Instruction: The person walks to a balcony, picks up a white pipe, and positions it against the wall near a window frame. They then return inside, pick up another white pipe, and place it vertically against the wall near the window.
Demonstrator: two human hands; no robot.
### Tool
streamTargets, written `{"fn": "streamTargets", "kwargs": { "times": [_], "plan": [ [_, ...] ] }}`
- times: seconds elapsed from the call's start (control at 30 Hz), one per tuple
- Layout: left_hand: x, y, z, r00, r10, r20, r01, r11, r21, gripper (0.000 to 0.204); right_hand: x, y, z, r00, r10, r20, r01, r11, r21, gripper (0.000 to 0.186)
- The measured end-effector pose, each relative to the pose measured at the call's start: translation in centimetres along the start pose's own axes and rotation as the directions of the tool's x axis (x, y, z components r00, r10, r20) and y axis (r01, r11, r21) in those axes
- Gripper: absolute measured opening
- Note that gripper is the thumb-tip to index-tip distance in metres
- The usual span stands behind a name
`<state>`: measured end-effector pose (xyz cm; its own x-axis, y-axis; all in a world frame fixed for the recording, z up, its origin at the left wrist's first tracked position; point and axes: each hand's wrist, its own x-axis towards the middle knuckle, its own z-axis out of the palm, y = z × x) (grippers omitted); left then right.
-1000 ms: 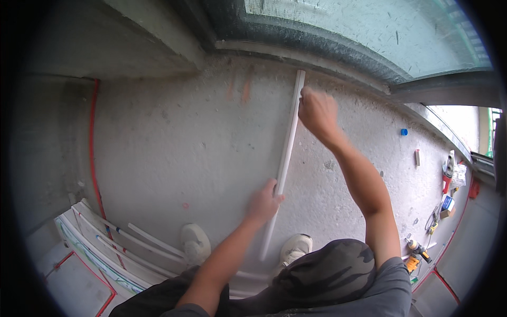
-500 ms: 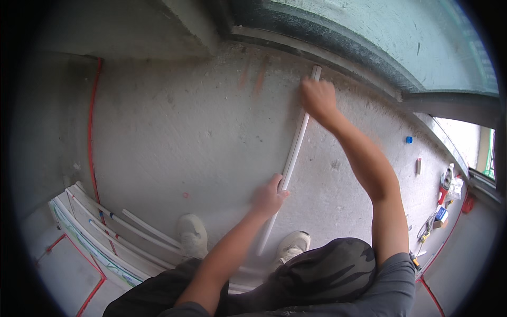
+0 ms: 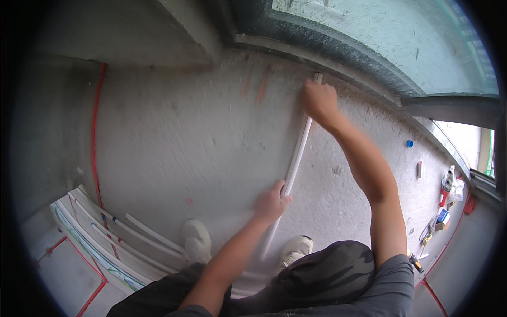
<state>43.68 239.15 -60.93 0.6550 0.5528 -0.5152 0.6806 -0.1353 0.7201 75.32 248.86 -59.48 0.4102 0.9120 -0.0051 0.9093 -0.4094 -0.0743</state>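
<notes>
A long white plastic pipe point(image 3: 299, 150) runs at a slant from near the window sill back toward my feet. My right hand point(image 3: 320, 102) is a fist around it close to its far end, with a short stub showing beyond the fingers. Lower down, my left hand point(image 3: 272, 202) wraps the same pipe, thumb on its right side. The pipe's near end reaches to a spot between my two light shoes and looks slightly smeared.
Several white pipes point(image 3: 142, 232) lie at the lower left beside a red line point(image 3: 95, 127). A blue cap point(image 3: 410, 143) sits on the concrete floor to the right. Tools and a small blue box point(image 3: 443, 215) lie along the right wall. A window frame point(image 3: 359, 58) borders the far side.
The whole scene sits slightly lower in the picture. Both hands keep their grip on the pipe, and their places along it look nearly the same.
</notes>
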Motion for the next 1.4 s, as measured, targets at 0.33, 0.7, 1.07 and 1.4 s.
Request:
{"fn": "streamTargets", "kwargs": {
  "times": [0.33, 0.7, 1.07, 1.4],
  "plan": [
    [0.1, -0.2, -0.1, 1.0, -0.008, 0.016, 0.008, 1.0, -0.014, 0.046, 1.3, 0.2, -2.8, 1.0, 0.01, -0.021, -0.01, 1.0, 0.01, 0.004],
    [0.4, 1.0, -1.4, 0.988, -0.081, 0.128, 0.078, 0.997, 0.023, 0.052, -4.4, -3.9, -2.8, 0.973, -0.088, 0.214, 0.064, 0.991, 0.116, 0.008],
    [0.5, 0.0, -0.5, 0.991, -0.076, 0.109, 0.074, 0.997, 0.021, 0.054, -5.1, -2.9, 0.1, 0.988, -0.047, 0.15, 0.026, 0.989, 0.142, 0.011],
    [0.3, 0.6, -0.8, 0.985, -0.101, 0.137, 0.1, 0.995, 0.008, 0.054, -1.7, 7.0, 2.3, 0.957, 0.257, -0.135, -0.222, 0.948, 0.23, 0.01]
  ]
}}
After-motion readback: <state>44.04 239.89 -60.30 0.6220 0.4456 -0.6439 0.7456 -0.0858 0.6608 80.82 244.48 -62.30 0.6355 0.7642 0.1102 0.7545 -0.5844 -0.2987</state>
